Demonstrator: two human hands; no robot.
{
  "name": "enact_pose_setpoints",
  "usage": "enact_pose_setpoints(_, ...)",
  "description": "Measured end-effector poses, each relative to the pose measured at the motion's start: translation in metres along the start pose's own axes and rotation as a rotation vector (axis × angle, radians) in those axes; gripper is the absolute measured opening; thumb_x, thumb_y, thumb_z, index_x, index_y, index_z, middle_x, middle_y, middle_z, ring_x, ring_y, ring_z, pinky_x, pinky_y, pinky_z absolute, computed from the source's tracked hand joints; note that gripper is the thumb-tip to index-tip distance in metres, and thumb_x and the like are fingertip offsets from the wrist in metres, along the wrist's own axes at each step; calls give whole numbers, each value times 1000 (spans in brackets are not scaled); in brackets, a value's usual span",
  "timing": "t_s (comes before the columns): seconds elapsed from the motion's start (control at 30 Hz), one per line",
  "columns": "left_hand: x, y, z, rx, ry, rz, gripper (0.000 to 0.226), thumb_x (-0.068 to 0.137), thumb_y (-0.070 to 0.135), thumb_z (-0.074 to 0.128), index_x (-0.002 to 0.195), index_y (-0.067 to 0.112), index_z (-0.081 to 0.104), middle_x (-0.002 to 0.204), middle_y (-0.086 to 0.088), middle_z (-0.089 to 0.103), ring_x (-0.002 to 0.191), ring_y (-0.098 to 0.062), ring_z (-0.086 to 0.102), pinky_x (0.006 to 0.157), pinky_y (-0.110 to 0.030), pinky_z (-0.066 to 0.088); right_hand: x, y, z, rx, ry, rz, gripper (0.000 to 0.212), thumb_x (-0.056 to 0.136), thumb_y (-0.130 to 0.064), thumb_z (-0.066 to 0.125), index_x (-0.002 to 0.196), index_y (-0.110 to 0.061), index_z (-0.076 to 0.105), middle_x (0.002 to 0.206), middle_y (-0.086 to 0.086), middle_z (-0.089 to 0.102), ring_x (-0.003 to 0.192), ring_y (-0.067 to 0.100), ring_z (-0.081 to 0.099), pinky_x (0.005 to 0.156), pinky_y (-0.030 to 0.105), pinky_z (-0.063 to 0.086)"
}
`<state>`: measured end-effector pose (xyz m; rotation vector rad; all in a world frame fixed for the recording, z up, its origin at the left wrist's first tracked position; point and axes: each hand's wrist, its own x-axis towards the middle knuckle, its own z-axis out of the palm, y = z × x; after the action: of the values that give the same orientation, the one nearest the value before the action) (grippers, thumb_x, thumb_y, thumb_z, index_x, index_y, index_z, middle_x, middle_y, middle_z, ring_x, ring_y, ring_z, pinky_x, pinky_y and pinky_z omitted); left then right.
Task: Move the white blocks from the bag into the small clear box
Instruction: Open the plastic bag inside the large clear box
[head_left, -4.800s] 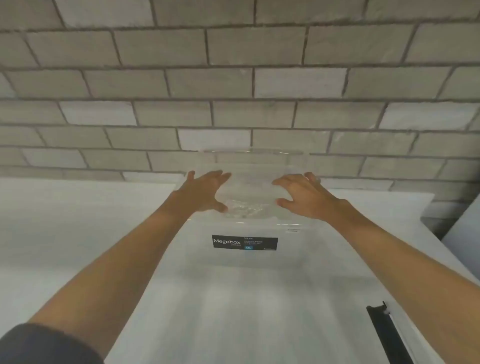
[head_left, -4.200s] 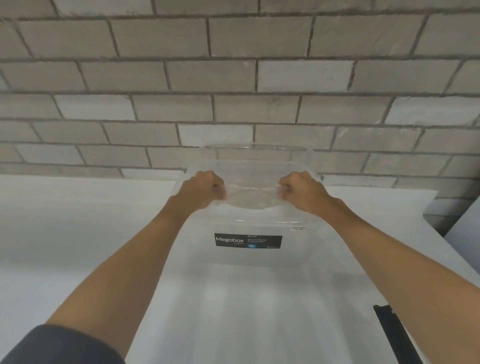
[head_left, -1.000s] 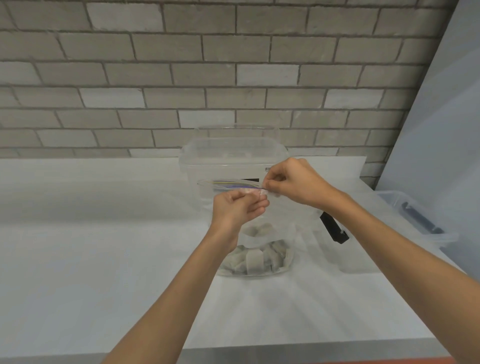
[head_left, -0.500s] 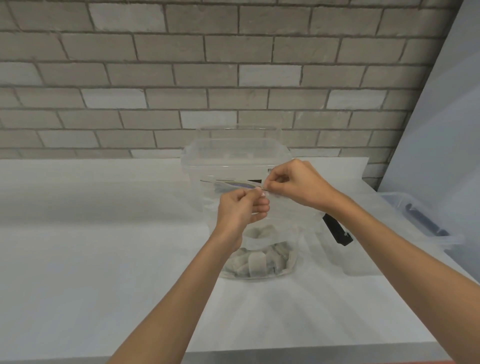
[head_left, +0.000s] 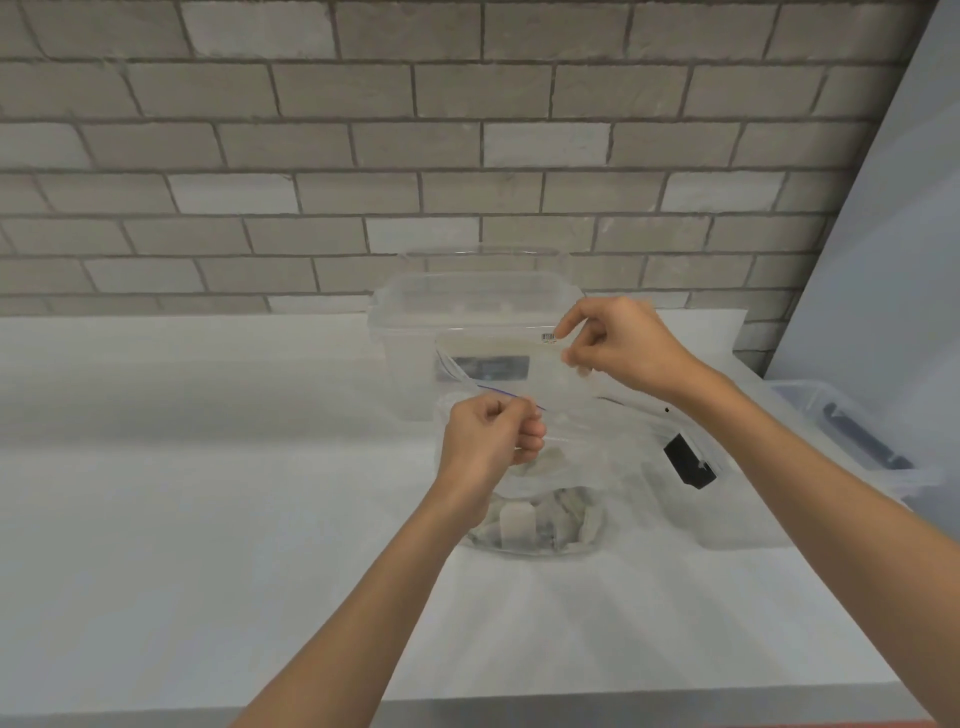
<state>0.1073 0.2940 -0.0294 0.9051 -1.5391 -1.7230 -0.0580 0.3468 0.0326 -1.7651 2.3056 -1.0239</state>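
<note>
A clear zip bag (head_left: 566, 410) stands on the white table (head_left: 208, 519), with several white blocks (head_left: 535, 519) heaped in its bottom. My left hand (head_left: 488, 441) pinches the near lip of the bag's mouth. My right hand (head_left: 618, 345) pinches the far lip, higher and further back. The two lips are pulled apart. A clear box (head_left: 467, 312) with a dark label stands right behind the bag; which box is the small one I cannot tell.
A clear lid with a black latch (head_left: 691, 462) lies right of the bag. Another clear box (head_left: 857, 441) sits lower at the far right. A brick wall (head_left: 415, 156) closes the back; a grey panel (head_left: 893, 249) stands at the right.
My hands, which pinched the bag's top close together, have drawn apart: the right one up and back, the left one down and toward me. The bag's mouth has opened.
</note>
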Motion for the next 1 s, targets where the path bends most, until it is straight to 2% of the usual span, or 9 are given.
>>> enact_pose_setpoints(0.13, -6, 5, -4, 293, 13, 85, 22, 89, 19, 62, 74, 4, 70, 63, -4, 68, 59, -16, 62, 57, -24, 51, 6, 5, -1, 35, 19, -4, 15, 80, -6, 73, 90, -10, 62, 67, 5, 71, 58, 2, 62, 58, 6, 39)
enact_pose_setpoints(0.3, 3, 43, -17, 965, 524, 757, 27, 89, 44, 60, 78, 20, 58, 77, 5, 62, 73, -18, 52, 61, -30, 35, 3, 0, 0, 51, -52, -76, 14, 80, -8, 73, 86, -11, 61, 68, 1, 71, 63, 6, 65, 66, 13, 47)
enact_pose_setpoints(0.4, 25, 63, -21, 1272, 293, 1070, 15, 87, 37, 62, 83, 27, 72, 112, 0, 60, 104, -22, 54, 91, -42, 36, 3, -7, 0, 31, -69, -135, 12, 81, -3, 71, 83, -11, 63, 71, 3, 71, 61, 1, 62, 66, 13, 50)
enact_pose_setpoints(0.47, 41, 70, -18, 1531, 33, 814, 22, 89, 42, 58, 88, 28, 75, 136, -1, 49, 127, -22, 44, 110, -53, 17, 3, -11, 2, 4, -75, -163, 13, 82, 0, 67, 82, -13, 64, 72, 1, 70, 64, -1, 62, 66, 13, 49)
enact_pose_setpoints(0.53, 51, 70, -15, 1630, -81, 546, 27, 92, 41, 53, 85, 22, 71, 123, -4, 57, 119, -26, 53, 106, -49, 21, 1, -13, 6, -85, -73, -200, 18, 85, -1, 62, 82, -19, 66, 78, -3, 70, 72, 1, 62, 71, 18, 51)
enact_pose_setpoints(0.63, 57, 62, -17, 1683, -55, 513, 17, 89, 28, 54, 98, 23, 67, 108, -2, 65, 102, -28, 60, 87, -38, 32, -5, -10, 15, -381, -155, -152, 23, 89, -10, 55, 91, -29, 69, 94, -6, 60, 89, 17, 58, 75, 34, 47)
enact_pose_setpoints(0.73, 53, 60, -27, 1686, -77, 463, 51, 83, 13, 61, 127, 39, 56, 119, 0, 57, 104, -26, 59, 73, -32, 34, -15, 5, 27, -580, -322, 31, 35, 87, -19, 59, 117, -37, 59, 105, -2, 46, 103, 23, 54, 76, 32, 35)
enact_pose_setpoints(0.9, 45, 44, -49, 1587, -109, 312, 82, 82, 23, 69, 144, 50, 24, 119, -3, 48, 99, -30, 59, 70, -33, 37, -26, 37, 15, -416, -505, 318, 86, 82, -28, 69, 138, -63, 14, 123, 2, 43, 108, 27, 51, 90, 38, 44)
enact_pose_setpoints(1.0, 44, 26, -65, 1505, -150, 170, 90, 82, 30, 69, 146, 54, 11, 125, -3, 50, 110, -31, 56, 80, -36, 44, -39, 47, 9, -296, -523, 324, 96, 81, -27, 73, 138, -67, 6, 143, -1, 40, 122, 23, 47, 95, 35, 45)
